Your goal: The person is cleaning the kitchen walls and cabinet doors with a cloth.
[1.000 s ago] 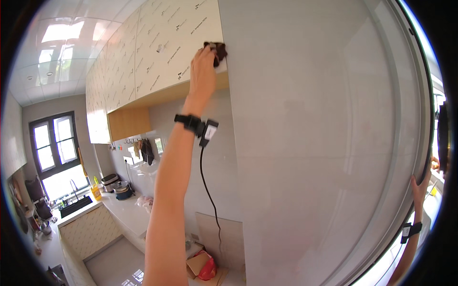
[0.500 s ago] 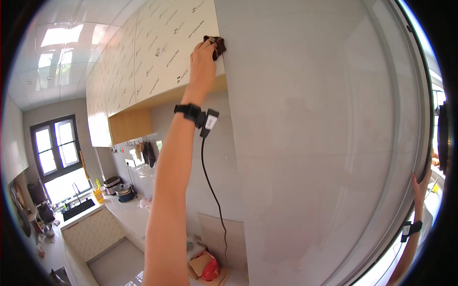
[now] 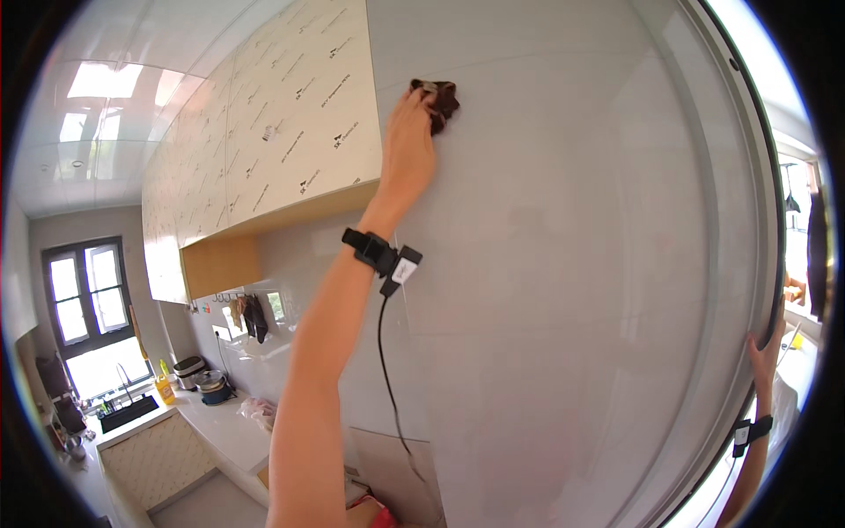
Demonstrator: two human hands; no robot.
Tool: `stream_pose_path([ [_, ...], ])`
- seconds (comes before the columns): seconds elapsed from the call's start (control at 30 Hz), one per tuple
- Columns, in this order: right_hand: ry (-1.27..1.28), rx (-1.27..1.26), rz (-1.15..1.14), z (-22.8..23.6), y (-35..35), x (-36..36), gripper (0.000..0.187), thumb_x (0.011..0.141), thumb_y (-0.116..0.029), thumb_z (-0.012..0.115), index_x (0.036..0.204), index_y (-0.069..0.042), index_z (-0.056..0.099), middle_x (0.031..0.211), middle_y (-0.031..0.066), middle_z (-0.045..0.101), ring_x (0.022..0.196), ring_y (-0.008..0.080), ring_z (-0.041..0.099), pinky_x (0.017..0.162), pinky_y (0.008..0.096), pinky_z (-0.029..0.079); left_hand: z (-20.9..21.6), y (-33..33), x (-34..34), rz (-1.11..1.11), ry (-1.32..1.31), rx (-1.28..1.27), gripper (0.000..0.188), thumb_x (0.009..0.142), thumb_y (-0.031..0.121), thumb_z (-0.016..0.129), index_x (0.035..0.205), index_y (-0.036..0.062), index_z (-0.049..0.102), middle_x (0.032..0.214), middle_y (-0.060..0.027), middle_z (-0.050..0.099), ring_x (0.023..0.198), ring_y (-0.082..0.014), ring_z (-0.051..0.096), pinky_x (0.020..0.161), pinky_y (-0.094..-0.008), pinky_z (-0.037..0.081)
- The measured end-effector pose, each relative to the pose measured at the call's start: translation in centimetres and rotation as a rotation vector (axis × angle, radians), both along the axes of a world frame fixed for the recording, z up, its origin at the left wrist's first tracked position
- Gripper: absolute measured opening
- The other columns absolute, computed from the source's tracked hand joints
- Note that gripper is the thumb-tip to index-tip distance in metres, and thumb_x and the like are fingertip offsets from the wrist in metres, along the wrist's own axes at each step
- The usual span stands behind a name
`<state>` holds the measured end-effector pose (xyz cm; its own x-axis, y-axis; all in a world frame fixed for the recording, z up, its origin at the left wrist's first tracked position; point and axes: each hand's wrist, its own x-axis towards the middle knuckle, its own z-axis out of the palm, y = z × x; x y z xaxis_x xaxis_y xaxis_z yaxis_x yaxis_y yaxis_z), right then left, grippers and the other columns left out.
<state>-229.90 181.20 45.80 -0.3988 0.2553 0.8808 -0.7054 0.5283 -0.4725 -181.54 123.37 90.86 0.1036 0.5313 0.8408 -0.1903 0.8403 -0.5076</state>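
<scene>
My left hand (image 3: pixel 410 145) is raised high and closed around a dark brown cloth (image 3: pixel 445 104). The bunched cloth lies against the grey tiled wall (image 3: pixel 546 238), just right of the upper cabinet's (image 3: pixel 299 114) side edge. A black strap with a small cabled device (image 3: pixel 387 257) sits on the left wrist. At the far right, my right hand (image 3: pixel 764 359) grips the edge of the dark door frame (image 3: pixel 778 264); its thumb shows, while the other fingers are partly hidden. The right wrist wears a similar black strap (image 3: pixel 753 433).
A black cable (image 3: pixel 388 378) hangs from the left wrist. Below the cabinets, a white counter (image 3: pixel 220 427) holds a pot (image 3: pixel 213 388), a rice cooker (image 3: pixel 188 371) and a yellow bottle (image 3: pixel 165 389). A black sink (image 3: pixel 128 412) lies under the window (image 3: pixel 95 295). Dark cloths (image 3: pixel 255 319) hang from hooks.
My left hand has moved the cloth rightward, off the cabinet's edge and onto the tiled wall. The view has shifted slightly; my right hand stays at the door frame.
</scene>
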Motion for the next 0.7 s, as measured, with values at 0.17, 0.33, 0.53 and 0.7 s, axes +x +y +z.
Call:
stream_pose_path([
  [0.17, 0.041, -0.003, 0.053, 2.4, -2.3, 3.3, 0.105, 0.079, -0.060, 0.067, 0.162, -0.019, 0.018, 0.164, 0.0151, 0.025, 0.148, 0.0390, 0.028, 0.120, 0.0576, 0.027, 12.5, -4.0, 1.1, 0.131, 0.151, -0.040, 0.029, 0.097, 0.007, 0.047, 0.119, -0.0070, 0.062, 0.137, -0.0270, 0.057, 0.131, -0.0469, 0.048, 0.112, -0.0519, 0.037],
  [0.33, 0.050, -0.013, 0.047, 4.4, -3.4, 8.0, 0.105, 0.075, -0.045, 0.068, 0.163, -0.020, 0.016, 0.166, 0.0129, 0.023, 0.149, 0.0389, 0.027, 0.121, 0.0576, 0.025, 24.5, -4.7, 0.8, 0.246, 0.115, 0.139, 0.036, 0.096, 0.020, 0.050, 0.117, -0.0059, 0.064, 0.138, -0.0259, 0.056, 0.130, -0.0474, 0.047, 0.111, -0.0529, 0.038],
  [0.53, 0.019, 0.018, 0.072, 5.4, -4.0, 10.2, 0.109, 0.069, -0.033, 0.067, 0.163, -0.017, 0.015, 0.165, 0.0148, 0.024, 0.149, 0.0385, 0.027, 0.122, 0.0576, 0.022, 25.9, 0.0, -2.8, 0.096, 0.021, -0.137, 0.037, 0.092, 0.023, 0.055, 0.119, 0.0005, 0.066, 0.129, -0.0213, 0.064, 0.124, -0.0396, 0.056, 0.110, -0.0480, 0.041],
  [0.7, 0.033, 0.015, 0.105, 5.9, -4.3, 10.3, 0.110, 0.068, -0.032, 0.069, 0.163, -0.017, 0.014, 0.164, 0.0163, 0.025, 0.148, 0.0396, 0.028, 0.121, 0.0569, 0.025, 17.9, 8.3, -10.1, -0.021, -0.114, -0.318, 0.037, 0.089, 0.015, 0.062, 0.125, 0.0057, 0.066, 0.128, -0.0161, 0.065, 0.127, -0.0361, 0.054, 0.109, -0.0454, 0.042],
])
